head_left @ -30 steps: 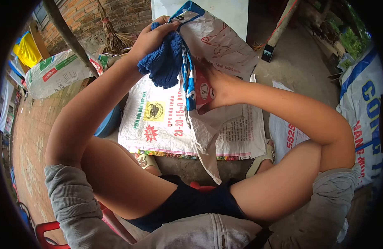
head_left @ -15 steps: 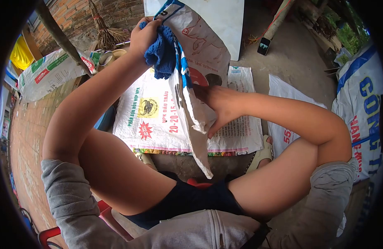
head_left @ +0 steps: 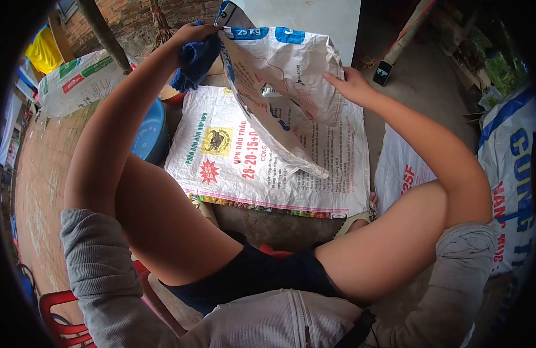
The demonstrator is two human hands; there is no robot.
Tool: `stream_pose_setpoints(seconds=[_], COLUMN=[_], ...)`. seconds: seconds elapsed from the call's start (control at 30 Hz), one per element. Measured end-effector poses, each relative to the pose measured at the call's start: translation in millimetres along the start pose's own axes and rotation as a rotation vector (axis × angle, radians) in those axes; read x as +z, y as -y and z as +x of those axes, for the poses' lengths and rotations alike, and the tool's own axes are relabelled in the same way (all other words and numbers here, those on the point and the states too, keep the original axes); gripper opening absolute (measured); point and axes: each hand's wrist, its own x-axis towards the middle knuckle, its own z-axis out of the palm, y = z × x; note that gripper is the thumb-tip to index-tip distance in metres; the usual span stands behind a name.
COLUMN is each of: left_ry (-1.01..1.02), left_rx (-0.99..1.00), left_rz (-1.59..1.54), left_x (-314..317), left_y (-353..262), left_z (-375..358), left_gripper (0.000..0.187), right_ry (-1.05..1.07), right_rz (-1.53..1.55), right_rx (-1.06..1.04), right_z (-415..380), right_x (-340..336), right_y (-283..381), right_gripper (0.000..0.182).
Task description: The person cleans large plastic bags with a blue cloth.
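Observation:
A white woven feed sack (head_left: 317,72) with blue "25 kg" print hangs in the air, its mouth spread apart. My left hand (head_left: 194,36) is closed on its upper left corner and also holds a crumpled dark blue cloth (head_left: 194,65). With fingers and thumb, my right hand (head_left: 354,87) pinches the sack's right edge. Beneath, a flat white fertilizer sack (head_left: 221,180) with red and green print lies on the ground between my feet. The hanging sack covers part of it.
At left stand a blue basin (head_left: 151,130) and a stuffed white sack (head_left: 85,81). Another flat sack (head_left: 395,156) and a big blue-lettered sack (head_left: 511,156) are at right. A phone (head_left: 382,73) leans by a wooden post (head_left: 406,37). Behind is a white board (head_left: 297,14).
My right hand has moved up and right from inside the sack to its right edge, pulling the mouth wide. My left hand has shifted slightly left with the cloth.

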Motion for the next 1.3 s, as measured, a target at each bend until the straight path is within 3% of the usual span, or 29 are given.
stream_pose_setpoints(seconds=[0.03,0.07,0.13,0.2,0.27,0.43,0.47,0.53,0.57,0.6,0.67,0.7,0.8,0.87,1.0,1.03,1.13,1.2,1.3], left_ry=[-0.023,-0.027,-0.313,-0.269,-0.127,-0.456,-0.46,-0.334,-0.271,-0.161,-0.111,-0.108,0.034,0.108,0.105,0.239,0.312,0.322,0.04], left_rx=[0.126,0.124,0.457,0.772,0.803,0.903,0.899,0.648,0.662,0.468,0.646,0.648,0.646,0.291,0.203,0.07,0.04,-0.02,0.184], left_rz=[0.417,0.416,0.896,0.847,0.747,0.659,0.66,0.578,0.513,0.574,0.612,0.612,0.768,0.872,0.898,0.847,0.86,0.792,0.619], left_x=[-16.0,-16.5,-10.7,8.8,36.4,65.0,61.1,46.6,37.1,29.2,4.7,-4.6,-15.2,-18.8,-23.5,-21.6,-4.1,7.3,21.0], left_y=[10.1,8.0,-0.2,-17.4,-38.8,-30.9,-28.9,-42.9,-47.4,-56.2,-19.9,-1.9,20.4,12.1,38.7,29.7,37.3,38.9,48.0], left_z=[19.1,10.5,-18.7,-43.6,-70.0,-54.9,-54.1,-66.3,-70.1,-72.2,-28.4,-10.4,8.4,-4.6,17.0,10.2,10.3,11.0,24.6], left_gripper=[0.041,0.041,0.052,0.061,0.08,0.108,0.108,0.114,0.119,0.102,0.116,0.116,0.124,0.13,0.137,0.138,0.14,0.141,0.146], right_ry=[-0.164,-0.327,-0.409,-0.492,-0.527,-0.549,-0.547,-0.477,-0.442,-0.44,-0.442,-0.443,-0.478,-0.563,-0.662,-0.767,-0.948,-1.024,-1.089], right_rz=[0.074,0.148,0.126,0.105,-0.18,-0.288,-0.287,-0.317,-0.348,-0.349,-0.263,-0.263,-0.111,-0.015,0.034,0.064,0.194,0.294,0.57], right_rx=[-0.084,-0.167,-0.226,-0.289,-0.506,-0.738,-0.742,-0.784,-0.764,-0.761,-0.684,-0.68,-0.398,-0.398,-0.333,-0.366,-0.357,-0.316,-0.255], right_z=[16.8,28.7,35.1,36.5,35.3,31.8,30.6,17.3,14.6,12.7,10.1,13.0,24.3,35.5,38.2,36.8,32.5,26.4,16.0], right_x=[-2.5,-4.9,-17.7,-27.2,-29.3,-10.1,-6.8,-6.8,-8.4,-8.4,-8.9,-10.9,-32.0,-47.4,-80.9,-86.1,-88.8,-89.8,-98.1], right_y=[-20.1,-30.9,-13.7,8.9,35.1,84.8,89.4,104.1,105.7,105.2,104.9,100.0,73.7,46.1,-6.7,-17.2,-24.6,-19.7,9.1], right_gripper=[0.043,0.051,0.049,0.048,0.045,0.046,0.046,0.047,0.048,0.048,0.049,0.049,0.051,0.048,0.04,0.04,0.04,0.04,0.04])
